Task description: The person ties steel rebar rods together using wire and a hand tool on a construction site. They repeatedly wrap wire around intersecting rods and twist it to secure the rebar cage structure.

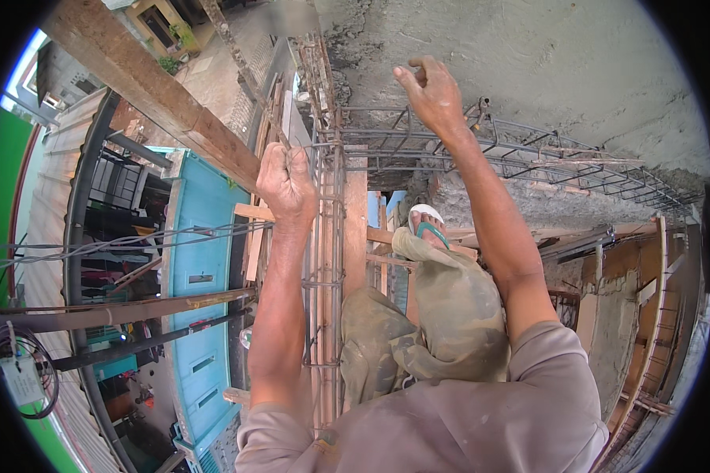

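My left hand [286, 181] is closed in a fist above the upright rebar cage [329, 260]. A thin pole [244, 67] runs down toward its knuckles; whether the fist grips it cannot be told. My right hand [435, 96] is raised over the grey wet-looking concrete surface [528, 47], thumb and bent fingers apart, with nothing visible in it. Just below that hand, a second rebar cage [528, 146] crosses to the right along the concrete's edge. My foot in a white and green flip-flop [427, 219] rests below this cage.
A thick wooden post [158, 94] slants across the upper left. Twisted cables [134, 246] and a dark beam [126, 315] cross at the left, before a turquoise wall [201, 315]. Planks [356, 221] run beside the cage, with gaps and drops below. A wooden ladder-like frame [647, 339] stands right.
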Action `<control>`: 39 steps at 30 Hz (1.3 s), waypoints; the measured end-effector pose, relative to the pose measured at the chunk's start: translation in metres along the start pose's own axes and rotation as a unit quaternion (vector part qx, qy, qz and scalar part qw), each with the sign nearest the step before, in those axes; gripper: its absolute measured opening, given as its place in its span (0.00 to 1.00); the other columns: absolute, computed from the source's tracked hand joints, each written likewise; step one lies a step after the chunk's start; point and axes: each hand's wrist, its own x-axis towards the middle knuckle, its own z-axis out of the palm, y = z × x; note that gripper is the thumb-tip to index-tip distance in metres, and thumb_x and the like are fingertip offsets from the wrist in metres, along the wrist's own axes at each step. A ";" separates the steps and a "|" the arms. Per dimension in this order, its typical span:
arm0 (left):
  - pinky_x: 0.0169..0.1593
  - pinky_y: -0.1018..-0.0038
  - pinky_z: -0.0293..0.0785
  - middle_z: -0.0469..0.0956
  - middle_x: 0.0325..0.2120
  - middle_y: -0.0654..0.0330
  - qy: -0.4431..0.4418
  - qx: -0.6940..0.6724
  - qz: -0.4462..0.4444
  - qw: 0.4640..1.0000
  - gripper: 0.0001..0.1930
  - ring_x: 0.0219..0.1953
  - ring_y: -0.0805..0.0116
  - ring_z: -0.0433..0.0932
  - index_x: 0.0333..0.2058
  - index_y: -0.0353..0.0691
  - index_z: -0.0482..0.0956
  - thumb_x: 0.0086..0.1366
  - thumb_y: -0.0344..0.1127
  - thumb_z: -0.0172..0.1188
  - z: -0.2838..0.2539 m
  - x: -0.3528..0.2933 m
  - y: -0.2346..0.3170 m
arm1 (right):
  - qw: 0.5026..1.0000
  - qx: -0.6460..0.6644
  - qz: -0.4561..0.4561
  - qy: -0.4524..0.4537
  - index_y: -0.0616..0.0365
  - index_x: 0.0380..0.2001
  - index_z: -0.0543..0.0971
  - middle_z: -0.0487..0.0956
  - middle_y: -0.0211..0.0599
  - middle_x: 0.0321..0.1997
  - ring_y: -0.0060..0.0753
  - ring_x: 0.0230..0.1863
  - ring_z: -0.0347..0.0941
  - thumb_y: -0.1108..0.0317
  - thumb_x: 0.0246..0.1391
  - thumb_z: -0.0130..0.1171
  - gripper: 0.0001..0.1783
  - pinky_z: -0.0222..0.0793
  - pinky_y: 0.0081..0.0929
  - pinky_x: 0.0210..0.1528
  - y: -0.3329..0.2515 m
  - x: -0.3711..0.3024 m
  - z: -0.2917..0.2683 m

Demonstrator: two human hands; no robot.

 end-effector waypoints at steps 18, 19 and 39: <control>0.19 0.78 0.42 0.52 0.13 0.70 0.035 -0.284 -0.107 0.952 0.32 0.15 0.79 0.50 0.17 0.46 0.52 0.68 0.65 0.44 0.043 0.054 0.043 | 0.934 -0.299 0.180 -0.074 0.50 0.60 0.65 0.66 0.58 0.59 0.60 0.62 0.63 0.58 0.46 0.66 0.37 0.68 0.49 0.57 0.107 -0.036 -0.010; 0.19 0.78 0.42 0.52 0.13 0.71 0.031 -0.281 -0.097 0.954 0.32 0.16 0.79 0.50 0.16 0.46 0.52 0.69 0.64 0.43 0.041 0.051 0.046 | 0.935 -0.290 0.187 -0.084 0.51 0.60 0.64 0.65 0.60 0.59 0.61 0.61 0.64 0.60 0.47 0.64 0.37 0.68 0.49 0.56 0.104 -0.030 -0.013; 0.24 0.72 0.57 0.58 0.12 0.69 0.046 -0.165 -0.083 0.982 0.28 0.20 0.77 0.57 0.17 0.35 0.66 0.67 0.52 0.57 0.011 0.069 0.060 | 0.866 0.327 0.267 -0.267 0.64 0.55 0.65 0.79 0.49 0.35 0.31 0.27 0.75 0.72 0.49 0.53 0.27 0.72 0.28 0.25 0.020 -0.100 -0.127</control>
